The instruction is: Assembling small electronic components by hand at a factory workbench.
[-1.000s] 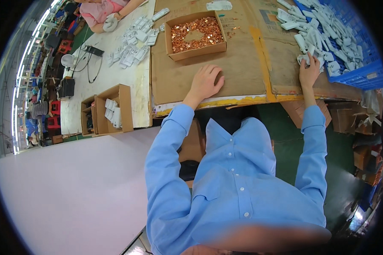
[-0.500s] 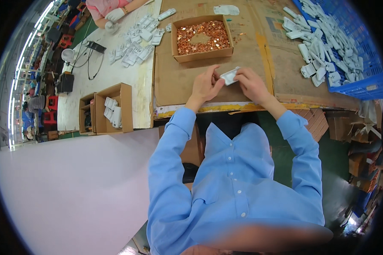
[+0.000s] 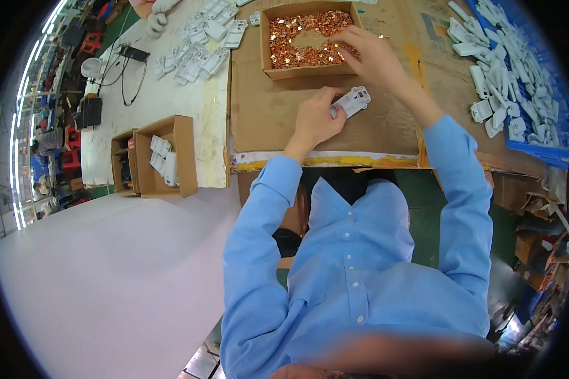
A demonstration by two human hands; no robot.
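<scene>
My left hand (image 3: 318,118) is closed on a white plastic housing (image 3: 354,101), a long moulded shell with small cut-outs at its far end. It holds the housing tilted just above the cardboard-covered tabletop. Beyond it stands a shallow cardboard box (image 3: 310,73) of small shiny copper-coloured metal pieces (image 3: 297,28). Over that box's right side reaches my right hand (image 3: 370,55), its fingers bent toward the pieces and its thumb apart from them. No piece shows between those fingers.
White housings (image 3: 202,54) lie heaped at the far left. A blue crate (image 3: 550,142) of white parts stands right, with more spilled beside it. Near left, a small carton (image 3: 186,158) holds several housings. A black device with cables (image 3: 134,54) lies farther left. Another person's gloved hand (image 3: 157,24) shows at top left.
My right hand has let go of the white housing and moved up and away to the copper pieces. The left hand keeps the housing, now turned with its cut-out end showing.
</scene>
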